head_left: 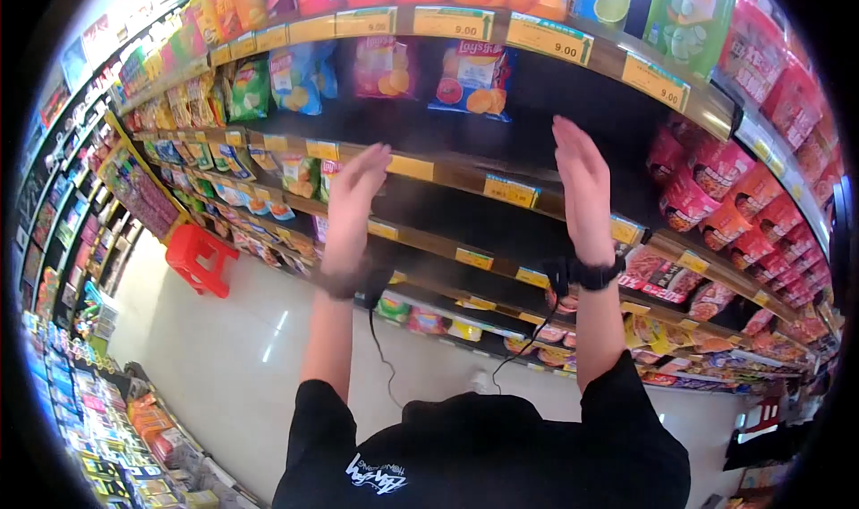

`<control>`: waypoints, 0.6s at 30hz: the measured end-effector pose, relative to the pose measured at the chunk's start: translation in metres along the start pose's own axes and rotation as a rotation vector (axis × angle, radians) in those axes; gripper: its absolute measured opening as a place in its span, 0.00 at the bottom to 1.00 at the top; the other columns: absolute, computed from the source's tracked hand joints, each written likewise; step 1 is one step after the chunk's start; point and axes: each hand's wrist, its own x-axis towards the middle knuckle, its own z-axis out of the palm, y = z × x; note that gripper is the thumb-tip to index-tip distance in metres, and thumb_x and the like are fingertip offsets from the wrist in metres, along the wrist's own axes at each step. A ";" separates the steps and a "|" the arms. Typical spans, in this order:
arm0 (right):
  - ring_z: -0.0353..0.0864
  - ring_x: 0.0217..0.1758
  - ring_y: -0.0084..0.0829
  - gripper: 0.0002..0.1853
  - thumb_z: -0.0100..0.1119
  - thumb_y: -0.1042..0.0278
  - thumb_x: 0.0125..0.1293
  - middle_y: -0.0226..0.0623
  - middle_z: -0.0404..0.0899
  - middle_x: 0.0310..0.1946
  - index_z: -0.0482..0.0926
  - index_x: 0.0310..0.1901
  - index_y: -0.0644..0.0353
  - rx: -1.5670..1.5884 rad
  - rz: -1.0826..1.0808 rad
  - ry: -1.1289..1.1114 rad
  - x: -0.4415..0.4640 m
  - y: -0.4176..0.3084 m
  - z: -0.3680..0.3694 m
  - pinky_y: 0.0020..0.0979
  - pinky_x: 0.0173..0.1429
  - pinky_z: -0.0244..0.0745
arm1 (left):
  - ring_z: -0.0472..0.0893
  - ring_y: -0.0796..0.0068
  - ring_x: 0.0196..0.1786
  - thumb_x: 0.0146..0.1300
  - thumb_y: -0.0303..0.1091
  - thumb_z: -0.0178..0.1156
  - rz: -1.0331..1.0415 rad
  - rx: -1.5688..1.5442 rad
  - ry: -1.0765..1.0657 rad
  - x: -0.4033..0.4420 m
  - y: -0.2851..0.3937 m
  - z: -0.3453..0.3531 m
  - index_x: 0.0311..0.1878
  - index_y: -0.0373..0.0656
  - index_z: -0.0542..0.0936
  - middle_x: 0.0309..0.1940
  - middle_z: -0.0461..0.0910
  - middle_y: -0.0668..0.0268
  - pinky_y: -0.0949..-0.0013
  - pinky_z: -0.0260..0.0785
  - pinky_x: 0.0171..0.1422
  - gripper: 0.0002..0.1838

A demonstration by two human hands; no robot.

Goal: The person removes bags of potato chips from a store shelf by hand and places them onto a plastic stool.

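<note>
Both hands are raised before a store shelf, palms facing each other with a wide gap between them. My left hand (354, 200) is slightly blurred, its fingers stretched out, and it holds nothing. Straight fingers also show on my right hand (583, 187), which is empty too. Beyond them, on the dark shelf, a blue Lay's chip bag (472, 81) stands nearest, between the two hands. A pink Lay's chip bag (383, 69) is to its left, followed by a blue chip bag (300, 78) and a green bag (248, 90). Each wrist wears a dark band with a cable.
Price tags (454, 23) line the shelf edges. Pink and orange cup noodles (721, 169) are stacked at the right. A red plastic stool (199, 258) stands on the pale floor at left. More shelves with packed goods (134, 455) lie behind on the lower left.
</note>
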 end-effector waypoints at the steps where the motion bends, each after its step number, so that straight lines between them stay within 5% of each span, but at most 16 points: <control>1: 0.60 0.70 0.35 0.26 0.53 0.74 0.62 0.46 0.64 0.65 0.65 0.62 0.70 0.059 0.010 0.009 0.018 0.009 -0.002 0.31 0.71 0.52 | 0.69 0.63 0.65 0.67 0.28 0.48 -0.023 -0.039 -0.009 0.018 0.000 0.007 0.62 0.31 0.67 0.61 0.70 0.54 0.66 0.60 0.68 0.21; 5: 0.69 0.54 0.22 0.21 0.53 0.72 0.62 0.32 0.73 0.53 0.70 0.58 0.66 0.104 0.096 0.092 0.071 0.041 0.002 0.22 0.60 0.61 | 0.69 0.64 0.65 0.66 0.32 0.49 -0.084 -0.067 -0.038 0.083 -0.017 0.026 0.61 0.33 0.68 0.60 0.71 0.55 0.65 0.58 0.68 0.21; 9: 0.64 0.35 0.16 0.14 0.58 0.69 0.59 0.23 0.71 0.36 0.76 0.47 0.59 0.213 0.130 0.104 0.107 0.056 0.014 0.19 0.41 0.59 | 0.69 0.65 0.63 0.66 0.37 0.50 -0.207 -0.099 -0.036 0.134 -0.034 0.043 0.58 0.36 0.71 0.59 0.72 0.58 0.63 0.57 0.68 0.20; 12: 0.63 0.30 0.15 0.07 0.58 0.68 0.59 0.21 0.71 0.30 0.78 0.40 0.55 0.158 0.081 -0.001 0.141 0.070 0.012 0.19 0.35 0.57 | 0.69 0.66 0.63 0.66 0.39 0.50 -0.303 -0.108 -0.102 0.168 -0.053 0.046 0.57 0.38 0.72 0.57 0.73 0.60 0.63 0.57 0.67 0.20; 15: 0.71 0.53 0.27 0.12 0.57 0.67 0.63 0.35 0.76 0.46 0.76 0.47 0.60 0.004 -0.003 0.067 0.162 0.060 0.021 0.28 0.58 0.64 | 0.71 0.66 0.59 0.66 0.39 0.51 -0.338 -0.016 -0.283 0.199 -0.080 0.035 0.58 0.38 0.69 0.54 0.73 0.61 0.61 0.61 0.64 0.21; 18: 0.73 0.54 0.28 0.18 0.55 0.60 0.66 0.34 0.74 0.52 0.69 0.56 0.55 -0.185 -0.127 0.088 0.198 0.080 0.009 0.34 0.56 0.68 | 0.72 0.64 0.55 0.64 0.37 0.54 -0.373 0.155 -0.397 0.210 -0.079 0.027 0.63 0.38 0.64 0.51 0.73 0.60 0.59 0.69 0.58 0.27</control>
